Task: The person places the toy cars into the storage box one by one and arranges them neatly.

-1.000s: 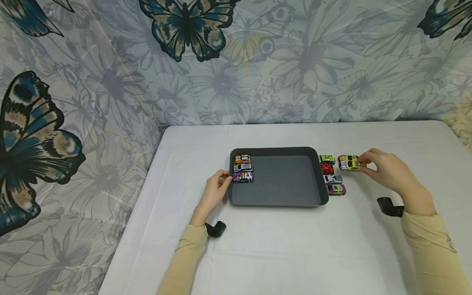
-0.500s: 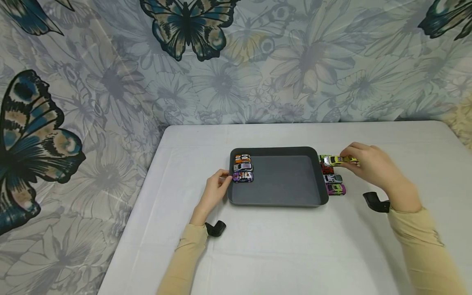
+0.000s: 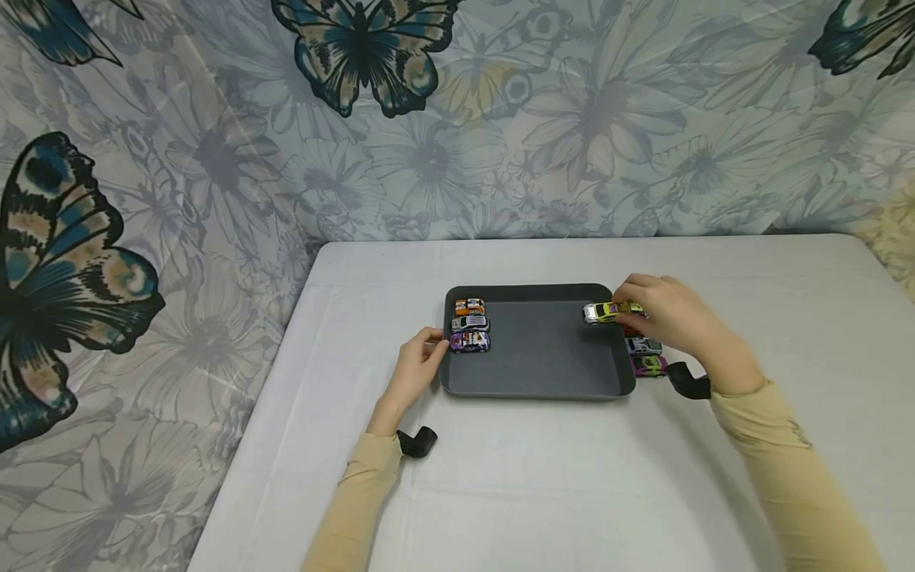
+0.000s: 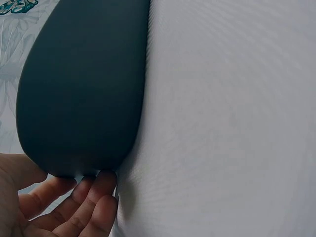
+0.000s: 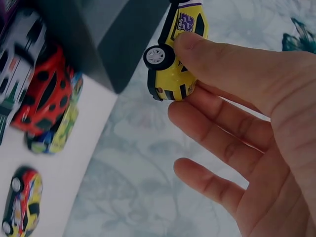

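My right hand (image 3: 672,318) pinches a yellow toy car (image 3: 606,312) between thumb and fingers, over the right end of a dark grey tray (image 3: 543,349). In the right wrist view the car shows black wheels and a purple number on its side. My left hand (image 3: 417,364) grips the tray's left edge, its fingertips against the outer wall in the left wrist view. Inside the tray, along its left side, an orange toy car (image 3: 469,307), a silver toy car (image 3: 469,323) and a purple toy car (image 3: 469,342) stand in a column.
Right of the tray stand a white-silver car (image 3: 643,346), a purple-green car (image 3: 649,366), a red black-spotted car (image 5: 47,94) and a green car (image 5: 57,131). A red-and-yellow car (image 5: 24,202) sits apart. A white cloth (image 3: 543,477) covers the table.
My right hand has lifted the yellow toy car from beside another car and carried it left, past the row, over the tray's right rim. The left hand stays at the tray.
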Tool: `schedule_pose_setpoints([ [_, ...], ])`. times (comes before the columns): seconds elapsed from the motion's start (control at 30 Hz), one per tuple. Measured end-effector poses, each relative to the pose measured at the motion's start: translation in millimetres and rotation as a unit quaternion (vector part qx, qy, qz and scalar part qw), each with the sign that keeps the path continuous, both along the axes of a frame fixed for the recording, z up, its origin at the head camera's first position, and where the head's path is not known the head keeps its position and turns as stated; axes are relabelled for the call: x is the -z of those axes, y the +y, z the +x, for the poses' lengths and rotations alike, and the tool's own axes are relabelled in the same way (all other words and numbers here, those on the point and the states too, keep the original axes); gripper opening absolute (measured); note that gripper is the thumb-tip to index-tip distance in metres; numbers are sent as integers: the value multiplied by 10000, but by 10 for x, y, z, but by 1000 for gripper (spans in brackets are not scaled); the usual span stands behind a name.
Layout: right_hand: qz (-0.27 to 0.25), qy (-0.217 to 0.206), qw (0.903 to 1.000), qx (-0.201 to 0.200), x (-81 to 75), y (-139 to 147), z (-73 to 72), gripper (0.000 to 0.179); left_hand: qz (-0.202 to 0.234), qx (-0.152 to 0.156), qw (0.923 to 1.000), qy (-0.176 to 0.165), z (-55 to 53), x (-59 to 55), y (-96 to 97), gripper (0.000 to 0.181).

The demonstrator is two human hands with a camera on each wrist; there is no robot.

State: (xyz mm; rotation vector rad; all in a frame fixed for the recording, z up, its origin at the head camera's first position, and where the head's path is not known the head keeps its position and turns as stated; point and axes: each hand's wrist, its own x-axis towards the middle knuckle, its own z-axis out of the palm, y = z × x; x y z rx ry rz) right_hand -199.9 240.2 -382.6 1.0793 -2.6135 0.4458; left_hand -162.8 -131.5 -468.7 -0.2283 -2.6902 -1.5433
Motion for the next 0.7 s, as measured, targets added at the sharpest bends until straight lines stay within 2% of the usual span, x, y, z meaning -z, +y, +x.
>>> schedule_pose_setpoints([
  [0.4,292,-659,9971,-234,75,-313,-29,21,-11,8,10000,47,-10,5,-2,21],
  [0.7,426,-704,9949,-581,169,-579,-30,18,1,-11,10000,-2,-11,10,-2,21],
])
